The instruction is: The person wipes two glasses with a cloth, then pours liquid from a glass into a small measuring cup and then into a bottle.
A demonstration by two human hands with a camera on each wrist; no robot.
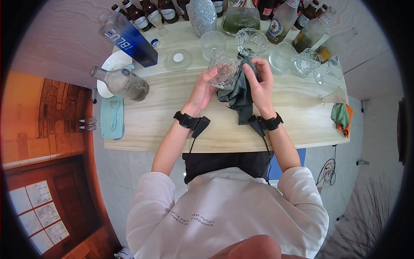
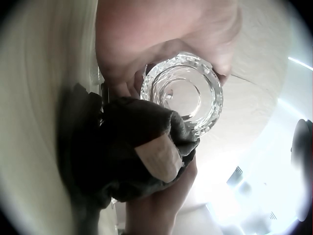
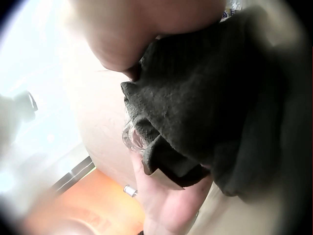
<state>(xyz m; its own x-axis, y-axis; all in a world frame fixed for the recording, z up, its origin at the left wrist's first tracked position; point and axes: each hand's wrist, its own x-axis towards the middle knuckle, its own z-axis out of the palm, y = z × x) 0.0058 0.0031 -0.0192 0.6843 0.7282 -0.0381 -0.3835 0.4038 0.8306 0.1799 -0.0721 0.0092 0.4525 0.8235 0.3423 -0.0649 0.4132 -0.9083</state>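
Observation:
My left hand (image 1: 201,91) grips a clear cut-glass tumbler (image 1: 223,74) by its side, above the table. The right hand (image 1: 261,86) pinches a dark grey cloth (image 1: 239,98) between thumb and fingers, right at the tumbler's side. Below that hand the cloth hangs down in loose folds. In the left wrist view the tumbler's round opening (image 2: 188,95) faces the camera, and the cloth (image 2: 132,142), with a pale tag, overlaps its lower edge. From the right wrist, the bunched cloth (image 3: 195,93) hides most of the glass.
Behind the hands stand a glass tumbler (image 1: 213,44), a scalloped glass bowl (image 1: 251,42) and more glassware. Bottles line the back. At left are a blue box (image 1: 129,39), a bottle (image 1: 123,83) and a peeler (image 1: 114,115) on a light-blue board. Folded cloths (image 1: 340,115) lie at right.

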